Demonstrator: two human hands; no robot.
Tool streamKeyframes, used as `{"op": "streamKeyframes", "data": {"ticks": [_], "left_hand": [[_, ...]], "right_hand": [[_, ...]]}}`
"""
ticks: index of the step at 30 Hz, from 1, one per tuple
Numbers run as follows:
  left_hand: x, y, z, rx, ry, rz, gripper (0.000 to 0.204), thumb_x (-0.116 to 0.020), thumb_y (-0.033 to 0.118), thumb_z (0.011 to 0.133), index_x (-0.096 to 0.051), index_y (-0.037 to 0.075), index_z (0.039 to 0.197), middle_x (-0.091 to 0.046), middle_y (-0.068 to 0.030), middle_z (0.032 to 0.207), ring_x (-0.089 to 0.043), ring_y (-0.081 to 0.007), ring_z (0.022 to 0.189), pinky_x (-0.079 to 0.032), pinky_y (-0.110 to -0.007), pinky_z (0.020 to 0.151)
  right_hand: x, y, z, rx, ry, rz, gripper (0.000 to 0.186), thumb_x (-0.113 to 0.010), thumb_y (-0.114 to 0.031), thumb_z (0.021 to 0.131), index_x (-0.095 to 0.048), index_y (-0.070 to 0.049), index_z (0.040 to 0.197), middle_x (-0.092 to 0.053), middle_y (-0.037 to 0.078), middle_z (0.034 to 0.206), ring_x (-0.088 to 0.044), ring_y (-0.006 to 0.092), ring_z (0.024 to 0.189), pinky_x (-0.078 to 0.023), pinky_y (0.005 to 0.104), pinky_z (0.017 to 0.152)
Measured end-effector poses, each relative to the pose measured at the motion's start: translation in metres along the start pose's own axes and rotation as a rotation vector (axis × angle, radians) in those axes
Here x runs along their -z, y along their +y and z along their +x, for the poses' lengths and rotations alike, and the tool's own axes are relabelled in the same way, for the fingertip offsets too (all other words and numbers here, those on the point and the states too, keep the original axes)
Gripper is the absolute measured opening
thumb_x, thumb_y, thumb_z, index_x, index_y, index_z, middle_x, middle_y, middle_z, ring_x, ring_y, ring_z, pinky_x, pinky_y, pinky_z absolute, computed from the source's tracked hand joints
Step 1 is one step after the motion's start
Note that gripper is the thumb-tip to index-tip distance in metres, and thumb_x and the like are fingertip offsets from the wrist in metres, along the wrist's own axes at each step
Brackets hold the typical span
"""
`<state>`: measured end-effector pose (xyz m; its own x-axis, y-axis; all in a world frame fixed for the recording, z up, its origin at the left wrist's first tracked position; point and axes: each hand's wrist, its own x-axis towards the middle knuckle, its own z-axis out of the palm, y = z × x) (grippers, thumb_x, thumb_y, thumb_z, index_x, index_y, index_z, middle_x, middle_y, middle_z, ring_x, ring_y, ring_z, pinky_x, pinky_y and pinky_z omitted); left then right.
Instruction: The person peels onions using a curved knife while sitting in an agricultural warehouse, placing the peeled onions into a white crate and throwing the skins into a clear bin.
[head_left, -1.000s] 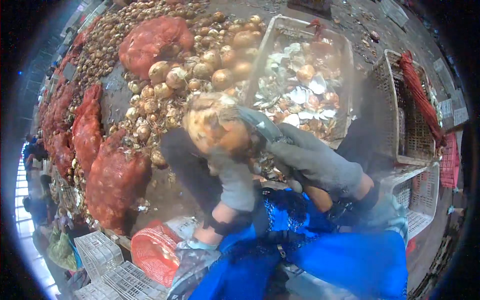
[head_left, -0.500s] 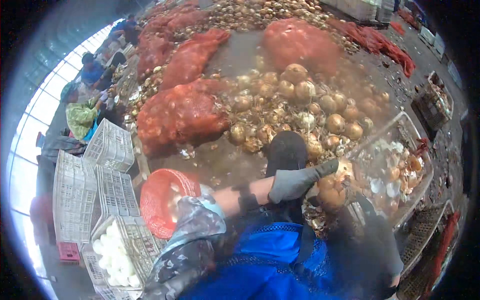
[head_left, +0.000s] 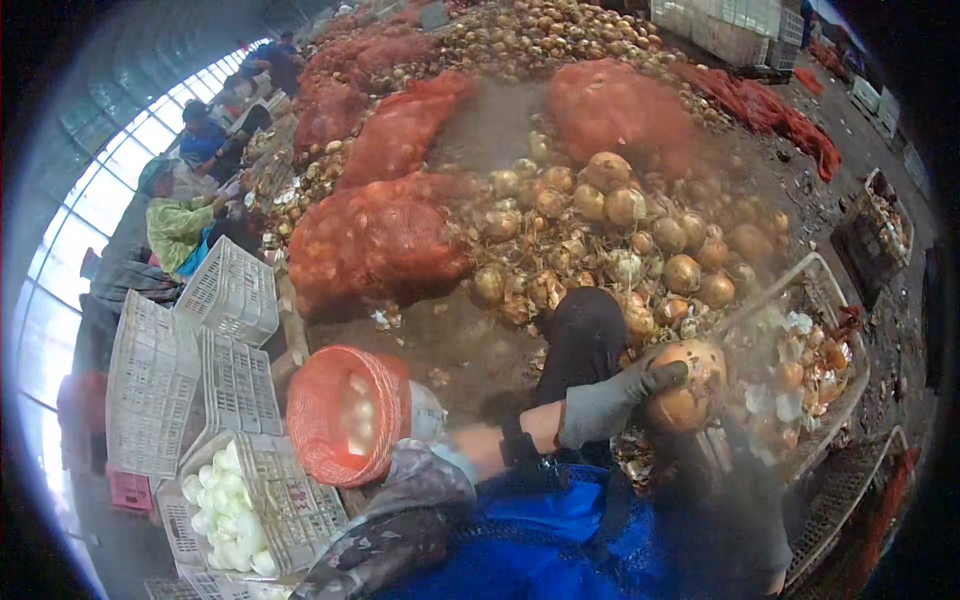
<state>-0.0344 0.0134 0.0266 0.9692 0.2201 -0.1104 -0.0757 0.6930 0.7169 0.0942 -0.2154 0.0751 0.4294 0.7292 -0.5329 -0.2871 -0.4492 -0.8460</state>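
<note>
Head view shows the gloved left hand (head_left: 618,402) gripping a big brown onion (head_left: 692,388), its thumb laid over the onion's left side, to the right of the dark knee (head_left: 585,335) and near the crate (head_left: 770,291) of skins. Close below the onion, the right hand (head_left: 735,490) is a dark blur, so whether it is open or closed cannot be told. Papery skin probably slips easily, so a firm, even hold, the onion steadied from below and clear of the crate's rim, should serve best.
</note>
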Motion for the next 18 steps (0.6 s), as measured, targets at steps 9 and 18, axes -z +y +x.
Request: {"op": "streamKeyframes", "data": {"ticks": [9, 18], "left_hand": [[-0.008, -0.048, 0.015, 0.091, 0.194, -0.235, 0.050, -0.044, 0.043, 0.094, -0.046, 0.006, 0.127, -0.059, -0.0074, 0.115, -0.058, -0.0181, 0.100, -0.045, -0.032, 0.092], [0.005, -0.014, 0.026, 0.299, 0.146, -0.067, 0.070, -0.044, 0.064, 0.084, -0.045, 0.008, 0.127, -0.056, -0.0121, 0.118, -0.056, -0.0287, 0.108, -0.042, -0.047, 0.098]], "right_hand": [[-0.003, 0.022, 0.000, 0.272, 0.080, -0.437, 0.037, -0.050, -0.013, 0.092, -0.043, 0.001, 0.126, -0.057, 0.007, 0.102, -0.054, 0.0156, 0.088, -0.045, 0.0276, 0.079], [-0.018, -0.002, 0.011, -0.030, -0.145, 0.266, 0.039, -0.050, -0.021, 0.093, -0.042, 0.000, 0.125, -0.054, 0.005, 0.088, -0.052, 0.0118, 0.069, -0.044, 0.0238, 0.059]]}}
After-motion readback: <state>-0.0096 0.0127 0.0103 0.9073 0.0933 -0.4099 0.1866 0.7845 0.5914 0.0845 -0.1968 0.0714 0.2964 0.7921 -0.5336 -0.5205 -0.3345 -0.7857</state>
